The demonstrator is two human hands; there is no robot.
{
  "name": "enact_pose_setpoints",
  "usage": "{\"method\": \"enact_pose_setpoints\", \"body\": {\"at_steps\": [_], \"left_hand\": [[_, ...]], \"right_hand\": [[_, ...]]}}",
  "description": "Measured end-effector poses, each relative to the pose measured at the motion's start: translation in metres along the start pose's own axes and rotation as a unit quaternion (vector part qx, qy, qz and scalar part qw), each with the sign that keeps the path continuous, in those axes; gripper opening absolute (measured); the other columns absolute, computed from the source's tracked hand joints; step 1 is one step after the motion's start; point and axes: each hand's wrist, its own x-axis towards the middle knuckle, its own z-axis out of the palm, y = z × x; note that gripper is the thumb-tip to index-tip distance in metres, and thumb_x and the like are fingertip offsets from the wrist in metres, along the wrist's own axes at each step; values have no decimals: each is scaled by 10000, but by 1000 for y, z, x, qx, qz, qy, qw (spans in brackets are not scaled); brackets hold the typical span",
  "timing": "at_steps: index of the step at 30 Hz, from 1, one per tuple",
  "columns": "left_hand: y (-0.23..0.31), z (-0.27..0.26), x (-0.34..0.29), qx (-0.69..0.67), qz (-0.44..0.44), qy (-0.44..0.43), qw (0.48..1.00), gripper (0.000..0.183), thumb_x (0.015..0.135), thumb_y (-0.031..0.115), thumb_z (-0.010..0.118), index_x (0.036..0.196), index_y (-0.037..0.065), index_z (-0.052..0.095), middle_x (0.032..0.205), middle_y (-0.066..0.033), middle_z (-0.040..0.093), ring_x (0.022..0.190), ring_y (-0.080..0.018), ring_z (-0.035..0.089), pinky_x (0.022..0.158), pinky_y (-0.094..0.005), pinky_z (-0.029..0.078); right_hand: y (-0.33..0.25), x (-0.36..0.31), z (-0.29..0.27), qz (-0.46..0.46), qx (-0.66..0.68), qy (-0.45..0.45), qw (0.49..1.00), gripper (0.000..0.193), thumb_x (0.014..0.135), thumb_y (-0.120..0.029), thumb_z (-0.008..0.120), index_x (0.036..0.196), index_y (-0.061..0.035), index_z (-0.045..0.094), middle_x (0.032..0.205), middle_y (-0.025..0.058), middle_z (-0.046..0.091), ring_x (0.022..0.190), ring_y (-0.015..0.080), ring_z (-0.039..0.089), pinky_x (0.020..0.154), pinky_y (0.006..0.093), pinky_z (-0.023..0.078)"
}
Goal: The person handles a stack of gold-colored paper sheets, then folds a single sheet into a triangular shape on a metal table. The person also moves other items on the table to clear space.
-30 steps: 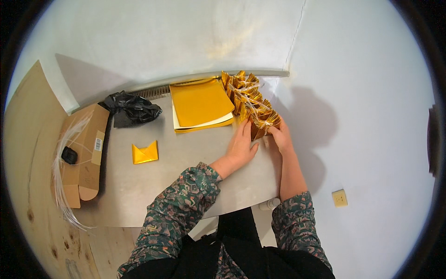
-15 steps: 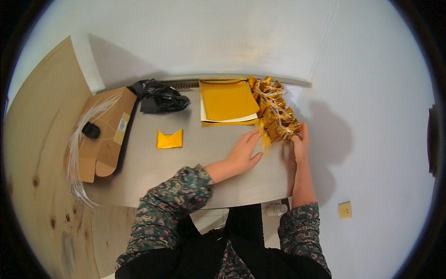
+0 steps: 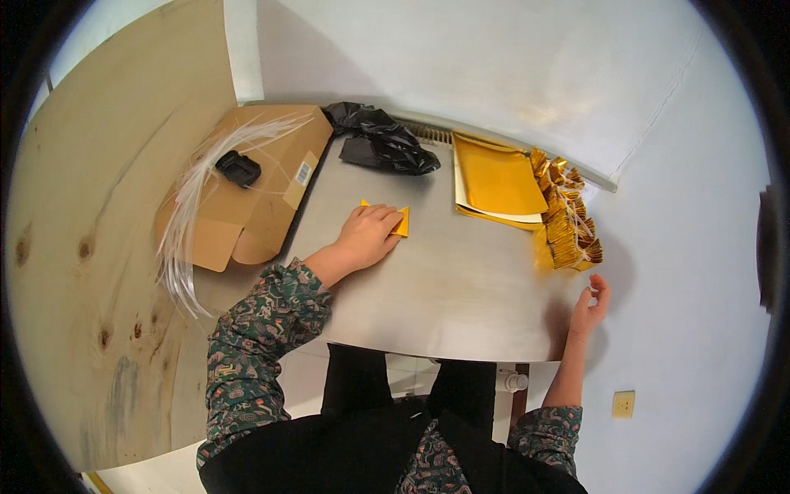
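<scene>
My left hand (image 3: 366, 237) lies over a small folded gold foil piece (image 3: 401, 224) on the table, its fingers bent and closed over the piece. Two gold corners stick out past the fingers; the rest is covered. At the table's right edge my right hand (image 3: 589, 306) hovers with loosely curled fingers, thumb apart, and no object shows in it. Just beyond it stand bundles of folded gold foil pieces (image 3: 568, 235), tied with white strips in a row. A stack of flat gold sheets (image 3: 498, 177) with a white sheet among them touches the bundles' left side.
A cardboard box (image 3: 276, 198) at the left carries long white plastic strips (image 3: 193, 214) and a small black object (image 3: 239, 169). A crumpled black plastic bag (image 3: 387, 144) lies at the back of the metal table (image 3: 444, 288). Walls border the back and right.
My left hand has moved left from beside the bundles onto the folded gold piece. My right hand has come away from the bundles toward me. The view has shifted left.
</scene>
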Motion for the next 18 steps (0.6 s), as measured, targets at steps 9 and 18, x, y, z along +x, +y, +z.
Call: {"method": "enact_pose_setpoints", "body": {"at_steps": [9, 18], "left_hand": [[-43, 7, 26, 136, -94, 48, 985, 392, 978, 185, 599, 1350, 62, 610, 1452, -164, 584, 1403, -367, 482, 1167, -537, 352], [-63, 12, 31, 123, -144, 82, 978, 492, 1015, 168, 563, 1488, 50, 499, 1562, -192, 467, 1506, -378, 342, 1237, -543, 247]], "right_hand": [[-56, -9, 32, -143, -25, -89, 985, 320, 874, -2, 622, 1189, -37, 664, 1141, 110, 690, 1063, 271, 642, 894, 377, 518], [-133, 11, 175, -120, 30, -238, 963, 344, 874, -150, 732, 1192, -38, 667, 1185, 157, 692, 1160, 357, 593, 1014, 441, 461]]}}
